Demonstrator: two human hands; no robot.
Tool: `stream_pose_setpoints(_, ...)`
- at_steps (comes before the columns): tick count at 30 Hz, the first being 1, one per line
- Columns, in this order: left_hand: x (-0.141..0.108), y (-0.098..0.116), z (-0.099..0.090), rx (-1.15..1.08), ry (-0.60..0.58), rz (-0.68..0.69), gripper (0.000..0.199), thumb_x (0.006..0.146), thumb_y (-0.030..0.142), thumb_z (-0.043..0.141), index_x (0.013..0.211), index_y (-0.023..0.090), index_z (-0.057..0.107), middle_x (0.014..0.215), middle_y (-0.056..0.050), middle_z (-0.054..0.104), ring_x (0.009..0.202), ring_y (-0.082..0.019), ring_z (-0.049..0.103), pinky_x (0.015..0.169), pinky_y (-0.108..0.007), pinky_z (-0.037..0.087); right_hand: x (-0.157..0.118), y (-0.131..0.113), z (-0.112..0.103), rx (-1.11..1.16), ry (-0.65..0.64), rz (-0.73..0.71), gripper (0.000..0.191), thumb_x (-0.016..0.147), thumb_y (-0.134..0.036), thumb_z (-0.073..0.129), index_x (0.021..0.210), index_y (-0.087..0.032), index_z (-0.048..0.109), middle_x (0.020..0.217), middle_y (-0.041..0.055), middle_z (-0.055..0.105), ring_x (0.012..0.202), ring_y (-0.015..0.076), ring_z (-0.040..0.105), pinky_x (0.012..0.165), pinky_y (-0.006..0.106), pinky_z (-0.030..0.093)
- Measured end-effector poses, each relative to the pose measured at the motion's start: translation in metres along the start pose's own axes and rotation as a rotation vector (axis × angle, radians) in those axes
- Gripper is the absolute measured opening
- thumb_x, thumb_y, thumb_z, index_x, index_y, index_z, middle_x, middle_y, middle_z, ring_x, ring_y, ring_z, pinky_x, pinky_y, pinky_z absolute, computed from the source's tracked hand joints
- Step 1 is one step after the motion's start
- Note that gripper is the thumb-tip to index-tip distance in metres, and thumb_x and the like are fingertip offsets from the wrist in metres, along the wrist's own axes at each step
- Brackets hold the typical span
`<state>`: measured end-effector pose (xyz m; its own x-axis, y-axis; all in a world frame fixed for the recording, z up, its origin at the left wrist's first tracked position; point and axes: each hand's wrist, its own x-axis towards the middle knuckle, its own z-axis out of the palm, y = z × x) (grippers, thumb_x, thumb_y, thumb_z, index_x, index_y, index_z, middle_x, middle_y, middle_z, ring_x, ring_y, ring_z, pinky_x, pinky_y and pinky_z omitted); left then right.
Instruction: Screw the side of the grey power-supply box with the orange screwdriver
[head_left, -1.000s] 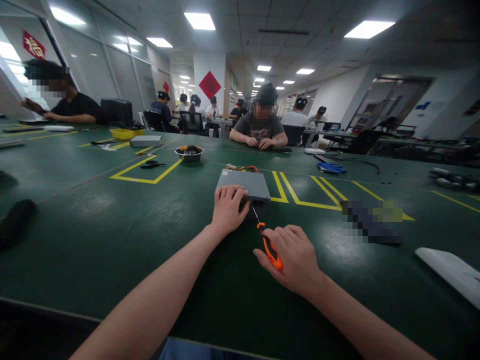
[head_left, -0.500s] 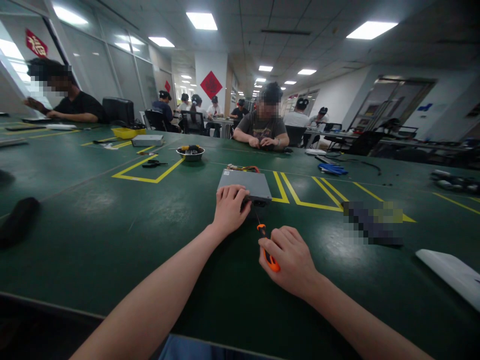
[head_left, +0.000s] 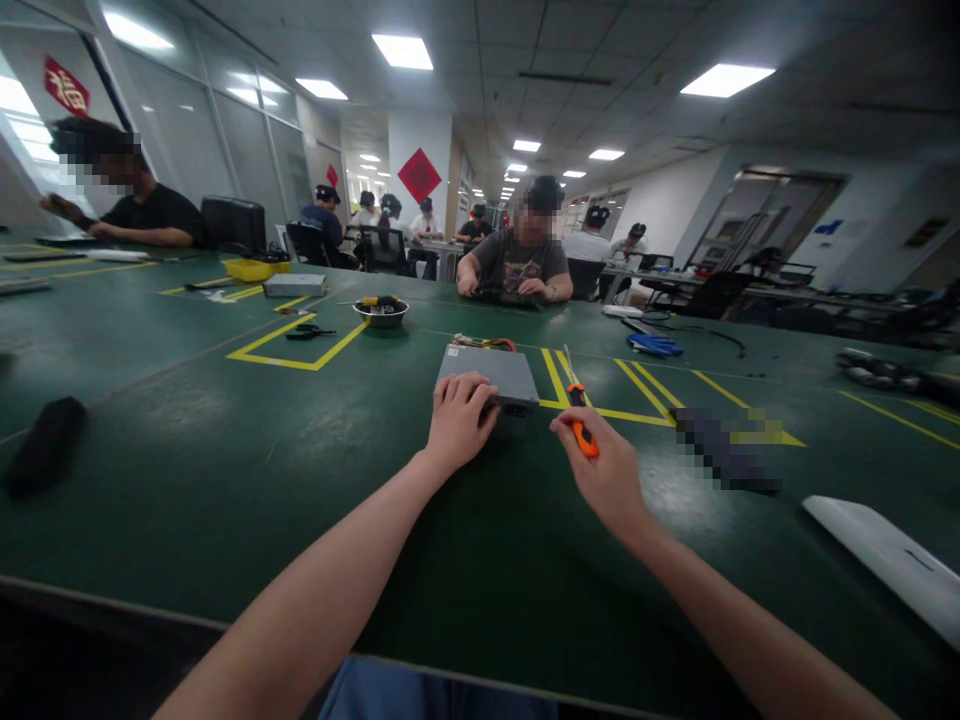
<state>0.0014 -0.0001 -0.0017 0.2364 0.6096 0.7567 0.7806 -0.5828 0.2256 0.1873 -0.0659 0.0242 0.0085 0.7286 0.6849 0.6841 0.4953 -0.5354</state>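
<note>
A grey metal computer power supply unit [head_left: 496,374] lies on the green table in front of me, with coloured cables [head_left: 484,343] coming out of its far side. My left hand [head_left: 461,410] grips its near left edge, fingers over the top and thumb at the near side. To the right of the unit, my right hand [head_left: 600,455] is closed around a screwdriver [head_left: 583,432] with an orange and black handle. Its thin shaft points up and away, clear of the unit.
A metal bowl [head_left: 381,312] with a yellow-handled tool stands beyond the unit, left. Behind it are another grey box [head_left: 295,286] and a yellow tray [head_left: 256,270]. A blue cable bundle [head_left: 654,345] and a white panel [head_left: 885,560] lie right. A person [head_left: 517,255] sits opposite.
My right hand has moved right with the screwdriver, whose shaft has swung from the unit's near face to point upward. My left hand stays on the power supply unit.
</note>
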Motion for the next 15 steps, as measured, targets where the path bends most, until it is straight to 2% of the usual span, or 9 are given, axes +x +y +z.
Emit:
stream_pose_setpoints(2,-0.001,-0.002,-0.002,-0.015,0.035,-0.008,0.022,0.084,0.027,0.049,0.105,0.026,0.055,0.124,-0.006,0.050,0.124,-0.022,0.037,0.107,-0.042,0.018,0.009,0.001,0.010,0.037,0.037,0.076,0.008,0.082,-0.031,0.052,0.084,-0.024,0.053,0.079,0.0005,0.058,0.071,0.0188,0.057,0.072,0.034,0.044)
stream_pose_setpoints(4,-0.002,-0.006,-0.005,-0.053,0.108,-0.104,0.030,0.085,0.030,0.047,0.115,0.027,0.050,0.135,-0.007,0.039,0.129,-0.023,0.030,0.107,-0.045,0.017,0.014,0.002,0.022,0.098,0.089,0.146,0.009,0.081,-0.028,0.049,0.089,-0.023,0.048,0.088,0.0022,0.059,0.078,0.0195,0.059,0.075,0.035,0.045)
stream_pose_setpoints(6,-0.003,-0.012,-0.006,-0.143,0.195,-0.326,0.043,0.086,0.035,0.043,0.127,0.025,0.038,0.141,-0.010,0.031,0.131,-0.025,0.026,0.105,-0.048,0.021,0.013,0.005,0.033,0.177,0.115,0.199,0.018,0.079,-0.024,0.049,0.095,-0.024,0.043,0.094,0.0033,0.058,0.083,0.0192,0.061,0.076,0.035,0.046)
stream_pose_setpoints(8,-0.005,-0.019,-0.005,-0.319,0.173,-0.585,0.048,0.088,0.041,0.037,0.131,0.020,0.033,0.137,-0.014,0.037,0.128,-0.026,0.033,0.101,-0.047,0.029,0.009,0.009,0.041,0.248,0.116,0.232,0.022,0.075,-0.021,0.050,0.096,-0.024,0.041,0.096,0.0037,0.059,0.085,0.0197,0.062,0.077,0.036,0.047)
stream_pose_setpoints(10,-0.005,-0.025,-0.003,-0.524,0.063,-0.774,0.047,0.089,0.047,0.030,0.119,0.015,0.046,0.119,-0.015,0.054,0.114,-0.026,0.049,0.095,-0.042,0.036,0.005,0.012,0.046,0.312,0.106,0.246,0.025,0.073,-0.019,0.051,0.096,-0.025,0.041,0.097,0.0037,0.059,0.086,0.0200,0.062,0.078,0.037,0.047)
stream_pose_setpoints(11,-0.005,-0.027,-0.002,-0.588,0.033,-0.807,0.048,0.088,0.050,0.029,0.111,0.015,0.052,0.111,-0.014,0.059,0.107,-0.026,0.053,0.093,-0.041,0.039,0.003,0.013,0.046,0.341,0.101,0.245,0.026,0.073,-0.019,0.051,0.097,-0.025,0.041,0.098,0.0038,0.059,0.087,0.0201,0.062,0.079,0.038,0.047)
stream_pose_setpoints(15,-0.001,-0.027,-0.007,-0.796,0.134,-0.854,0.047,0.084,0.057,0.037,0.088,0.017,0.062,0.095,-0.008,0.064,0.097,-0.025,0.057,0.086,-0.036,0.042,0.003,0.013,0.038,0.432,0.080,0.201,0.026,0.074,-0.020,0.050,0.098,-0.025,0.041,0.104,0.0053,0.059,0.093,0.0209,0.061,0.084,0.041,0.046)
